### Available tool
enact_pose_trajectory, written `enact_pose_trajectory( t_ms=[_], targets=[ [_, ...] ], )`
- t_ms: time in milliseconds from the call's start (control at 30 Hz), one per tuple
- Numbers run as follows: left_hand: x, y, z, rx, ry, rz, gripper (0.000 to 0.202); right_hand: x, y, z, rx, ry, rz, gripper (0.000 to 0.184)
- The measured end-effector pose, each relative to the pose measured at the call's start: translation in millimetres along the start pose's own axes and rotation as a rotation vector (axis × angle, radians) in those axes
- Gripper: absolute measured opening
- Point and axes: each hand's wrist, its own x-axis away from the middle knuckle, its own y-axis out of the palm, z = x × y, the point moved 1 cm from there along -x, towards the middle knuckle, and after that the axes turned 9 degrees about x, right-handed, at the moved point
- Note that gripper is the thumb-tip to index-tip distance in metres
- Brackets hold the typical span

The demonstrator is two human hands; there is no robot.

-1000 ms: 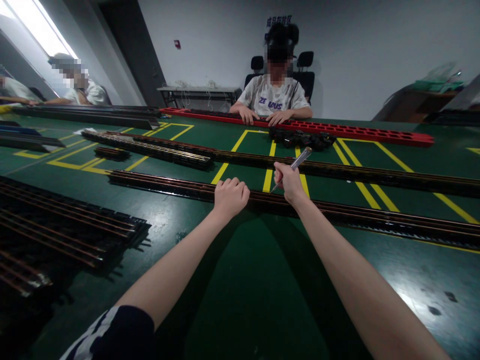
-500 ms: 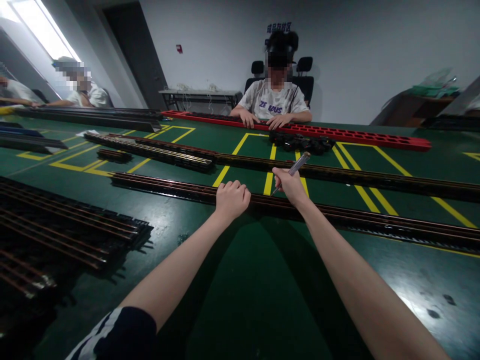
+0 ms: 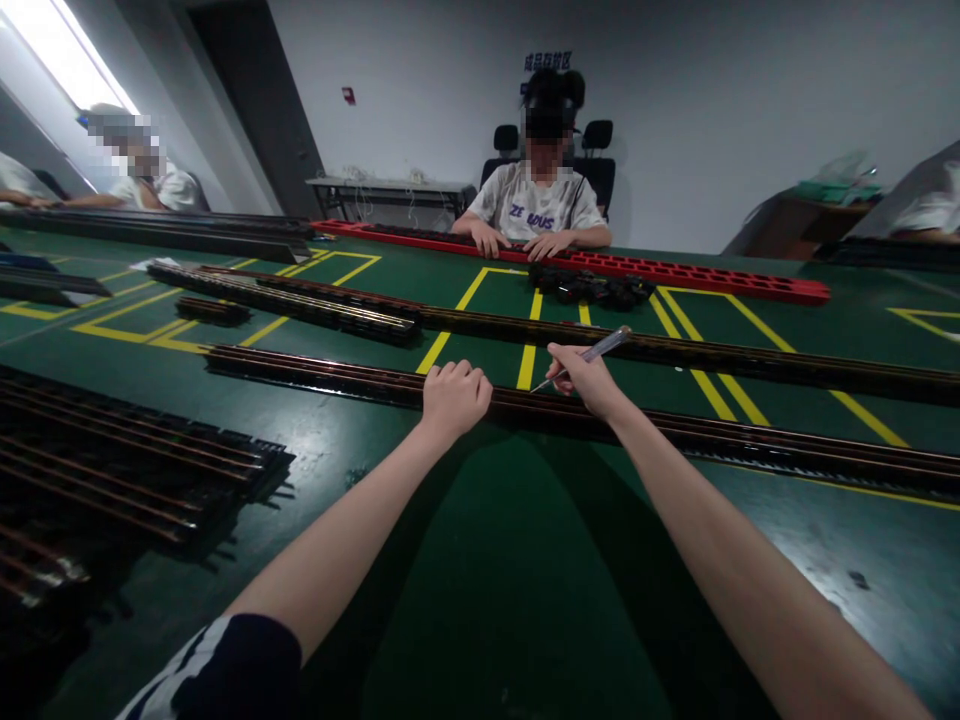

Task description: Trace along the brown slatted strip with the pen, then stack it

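Observation:
A long dark strip with copper-coloured lines (image 3: 337, 375) lies crosswise on the green table in front of me. My left hand (image 3: 456, 397) is closed over it, with the fingers curled across its far edge. My right hand (image 3: 586, 380) grips a thin screwdriver (image 3: 606, 345) with a clear handle and a slim metal shaft. The screwdriver leans far over, handle up to the right. Its tip points down-left at the strip, just right of my left hand; whether it touches is too small to tell.
Behind runs another long dark strip (image 3: 720, 357). Stacked strips (image 3: 127, 450) lie at the left. Across the table a person (image 3: 536, 210) rests both hands on a red slotted rail (image 3: 750, 283), near a pile of black parts (image 3: 589, 287). More people sit at far left and far right.
The screwdriver has tipped lower toward the right, and its tip sits closer to my left hand. My left hand keeps its hold on the strip. The view has shifted slightly.

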Motion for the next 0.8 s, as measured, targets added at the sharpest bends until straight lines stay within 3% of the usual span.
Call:
enact_pose_trajectory(
  t_ms=[500,800],
  targets=[
    [0,-3.3,1,-0.009,0.033,-0.004,0.041,5,-1,-3,0.075,-0.006,0.058,0.037],
    [5,-4.2,28,0.008,0.2,0.05,0.036,2,0,-3,0.119,0.035,0.098,0.038]
  ],
)
